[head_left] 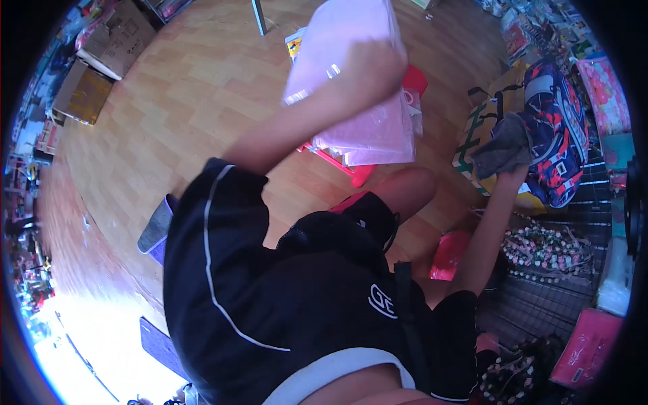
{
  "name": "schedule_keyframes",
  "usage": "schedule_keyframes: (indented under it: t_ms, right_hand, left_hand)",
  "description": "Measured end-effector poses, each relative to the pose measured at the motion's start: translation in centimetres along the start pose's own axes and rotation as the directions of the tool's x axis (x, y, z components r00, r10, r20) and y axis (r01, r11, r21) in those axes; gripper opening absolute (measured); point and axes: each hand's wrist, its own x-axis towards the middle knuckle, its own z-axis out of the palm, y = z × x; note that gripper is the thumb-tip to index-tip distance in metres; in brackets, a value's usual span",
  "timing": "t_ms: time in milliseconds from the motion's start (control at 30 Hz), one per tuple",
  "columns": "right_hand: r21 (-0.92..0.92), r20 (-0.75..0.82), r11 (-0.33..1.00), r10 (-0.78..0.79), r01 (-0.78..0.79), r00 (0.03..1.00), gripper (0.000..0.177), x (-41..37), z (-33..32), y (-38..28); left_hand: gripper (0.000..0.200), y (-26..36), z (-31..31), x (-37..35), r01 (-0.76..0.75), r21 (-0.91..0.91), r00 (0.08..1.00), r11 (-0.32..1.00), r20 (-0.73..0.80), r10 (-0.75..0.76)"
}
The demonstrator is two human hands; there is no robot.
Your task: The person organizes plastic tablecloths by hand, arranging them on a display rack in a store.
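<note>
A shop's wooden floor [169, 115] runs between shelves crowded with goods. The left hand [371, 71] is closed around a flat pink packet [344, 34], raised above a red stool [354, 174]. The right hand [511, 174] grips a grey cloth [503, 148] pressed on a red-and-blue backpack [557, 135], apparently mid-wipe; carrying on calls for steady pressure. The backpack's contents are hidden; 2 cardboard boxes [118, 34] look shut.

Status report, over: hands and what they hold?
Left hand shut on pink packet, raised. Right hand mostly under grey cloth, against backpack. Red plastic frame behind packet.
</note>
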Motion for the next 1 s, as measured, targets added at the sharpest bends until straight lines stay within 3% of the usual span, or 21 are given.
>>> schedule_keyframes:
  t_ms: [100, 167, 233, 267, 333, 400, 433, 467, 500, 533, 567, 700, 800, 1000]
  right_hand:
    - [0.094, -0.109, 0.995, 0.042, -0.032, 0.993, 0.043, -2.5, 3.8, 1.8]
    - [0.078, -0.030, 0.996, 0.050, -0.047, 0.998, 0.042, -4.2, 7.0, 3.0]
    - [0.052, 0.072, 0.994, 0.096, -0.100, 0.993, 0.039, -5.8, 10.0, 4.9]
    - [0.045, 0.102, 0.990, 0.129, -0.134, 0.986, 0.038, -6.5, 11.6, 6.0]
    - [-0.267, 0.218, 0.964, 0.073, -0.013, 0.973, 0.037, -8.3, 14.1, 9.2]
    - [-0.622, 0.506, 0.748, 0.159, 0.231, 0.848, 0.045, -10.0, 15.6, 13.0]
    - [-0.566, 0.748, 0.531, 0.010, 0.631, 0.663, 0.051, -10.1, 15.9, 15.6]
    - [-0.359, 0.926, 0.230, -0.036, 0.905, 0.376, 0.057, -10.2, 15.8, 18.1]
    - [-0.316, 0.943, 0.121, 0.153, 0.941, 0.297, 0.058, -10.7, 15.5, 19.5]
    - [-0.247, 0.913, 0.022, 0.340, 0.969, 0.225, 0.058, -11.1, 15.0, 20.8]
    - [-0.232, 0.889, -0.037, 0.397, 0.972, 0.228, 0.056, -11.0, 14.8, 22.0]
    - [-0.214, 0.867, -0.038, 0.452, 0.976, 0.208, 0.054, -8.3, 15.3, 23.3]
    - [-0.192, 0.870, -0.025, 0.458, 0.981, 0.182, 0.052, -5.4, 16.4, 24.2]
    - [-0.247, 0.835, -0.119, 0.477, 0.962, 0.274, 0.046, 1.5, 19.4, 27.2]
  left_hand:
    - [0.059, 1.8, 5.8, -3.9, -0.161, -0.275, 0.975, 0.948, 0.107, 0.197]
    - [0.068, 1.2, 8.5, -6.0, -0.191, -0.346, 0.958, 0.919, 0.137, 0.250]
    - [0.069, -1.1, 10.7, -8.6, 0.003, -0.324, 0.991, 0.946, -0.124, -0.046]
    - [0.068, -2.4, 11.6, -10.1, 0.145, -0.345, 0.970, 0.927, -0.134, -0.202]
    - [0.063, -5.2, 12.9, -12.8, 0.356, -0.330, 0.888, 0.874, -0.173, -0.426]
    - [0.059, -6.5, 13.7, -14.3, 0.440, -0.296, 0.841, 0.848, -0.196, -0.505]
    - [0.051, -7.0, 13.9, -14.6, 0.508, -0.586, 0.791, 0.631, 0.029, -0.611]
    - [0.043, -7.3, 14.1, -15.0, 0.555, -0.771, 0.733, 0.312, 0.276, -0.621]
    - [0.043, -7.3, 14.1, -15.0, 0.563, -0.768, 0.725, 0.304, 0.282, -0.629]
    - [0.034, -7.2, 13.8, -14.8, 0.501, -0.862, 0.738, 0.079, 0.378, -0.560]
    - [0.025, -7.3, 13.6, -14.6, 0.426, -0.891, 0.761, -0.160, 0.448, -0.470]
    - [0.016, -7.9, 13.4, -15.1, 0.438, -0.866, 0.807, -0.240, 0.497, -0.319]
    - [0.014, -7.5, 12.7, -14.8, 0.446, -0.874, 0.792, -0.192, 0.486, -0.369]
    - [0.020, -7.6, 12.1, -14.7, 0.474, -0.873, 0.789, -0.116, 0.479, -0.384]
